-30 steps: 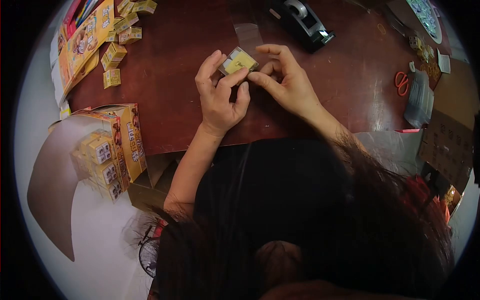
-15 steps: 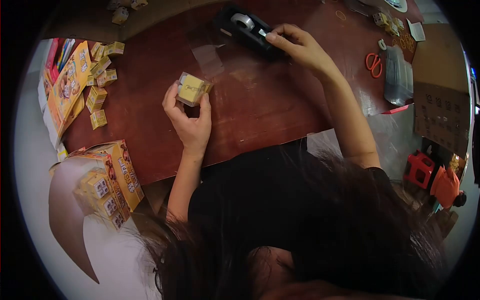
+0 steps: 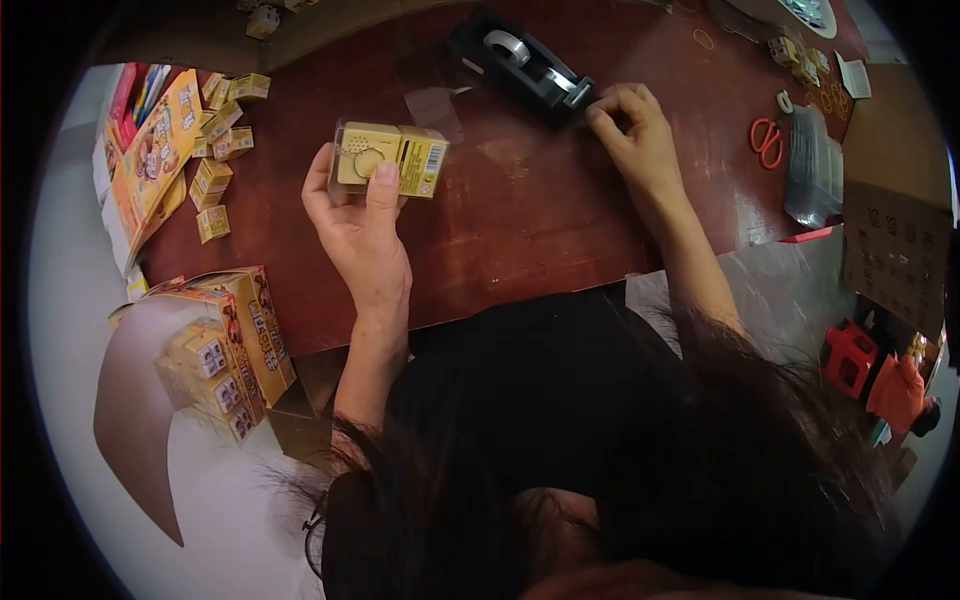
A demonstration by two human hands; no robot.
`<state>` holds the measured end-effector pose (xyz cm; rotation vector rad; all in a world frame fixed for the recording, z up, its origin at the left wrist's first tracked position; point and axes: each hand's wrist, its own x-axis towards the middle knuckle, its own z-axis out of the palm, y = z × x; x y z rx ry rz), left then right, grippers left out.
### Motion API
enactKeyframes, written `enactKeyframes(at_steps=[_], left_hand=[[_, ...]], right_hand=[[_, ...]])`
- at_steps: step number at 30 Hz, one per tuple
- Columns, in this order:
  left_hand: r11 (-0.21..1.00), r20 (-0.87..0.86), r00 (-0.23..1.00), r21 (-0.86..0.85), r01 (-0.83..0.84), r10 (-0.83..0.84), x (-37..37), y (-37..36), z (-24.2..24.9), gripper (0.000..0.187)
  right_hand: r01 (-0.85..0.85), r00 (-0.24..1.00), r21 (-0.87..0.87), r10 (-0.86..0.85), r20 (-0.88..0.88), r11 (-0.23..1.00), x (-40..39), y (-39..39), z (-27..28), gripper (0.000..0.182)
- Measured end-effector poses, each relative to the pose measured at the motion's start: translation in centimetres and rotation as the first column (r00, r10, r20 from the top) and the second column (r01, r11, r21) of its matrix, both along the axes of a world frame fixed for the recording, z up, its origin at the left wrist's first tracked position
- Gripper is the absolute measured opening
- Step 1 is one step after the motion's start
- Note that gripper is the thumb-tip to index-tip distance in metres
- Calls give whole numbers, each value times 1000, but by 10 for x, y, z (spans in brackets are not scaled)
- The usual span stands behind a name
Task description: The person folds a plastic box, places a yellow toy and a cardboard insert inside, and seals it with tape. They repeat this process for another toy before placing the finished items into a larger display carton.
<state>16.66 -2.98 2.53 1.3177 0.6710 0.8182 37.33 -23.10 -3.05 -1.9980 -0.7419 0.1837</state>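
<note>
A small yellow box [image 3: 418, 165] in a clear plastic sleeve is held in my left hand [image 3: 368, 225], thumb across its printed face, which shows a barcode and a ring. To the right, my right hand [image 3: 636, 135] is beside the front end of a black tape dispenser [image 3: 530, 75]. Its thumb and forefinger are pinched together; whatever lies between them is too small to make out. A roll of tape [image 3: 506, 46] sits in the dispenser. Between the box and the dispenser, a clear plastic piece [image 3: 436, 108] lies on the red-brown table [image 3: 520, 220].
Several small yellow boxes [image 3: 212, 185] and orange printed packaging [image 3: 157, 160] lie at the left. Below them stands an open carton [image 3: 262, 340] with more boxes. Red-handled scissors [image 3: 766, 143], stacked clear sleeves [image 3: 812, 165] and rubber bands [image 3: 832, 98] are at the right.
My left hand has turned the box so that its longer printed side shows. My right hand has drawn back slightly rightward from the dispenser. The whole view has shifted a little.
</note>
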Motion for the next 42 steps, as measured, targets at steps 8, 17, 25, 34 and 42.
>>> enactKeyframes(at_steps=[8, 17, 25, 34, 42], left_hand=[[977, 34, 998, -206, 53, -47, 1, -7, 7, 53], [949, 157, 982, -280, 148, -107, -24, -2, 22, 62], [874, 371, 864, -213, 437, -342, -93, 38, 44, 71], [298, -242, 605, 954, 8, 759, -204, 140, 154, 47], [808, -826, -76, 521, 275, 559, -257, 239, 125, 62]], right_hand=[[-407, 731, 413, 562, -387, 815, -67, 42, 72, 53], [-494, 730, 232, 545, -413, 838, -76, 76, 71, 59], [-760, 605, 348, 793, 70, 549, -85, 122, 93, 40], [-863, 441, 406, 841, 312, 302, -130, 217, 115, 40], [-773, 623, 169, 678, 392, 612, -106, 209, 111, 40]])
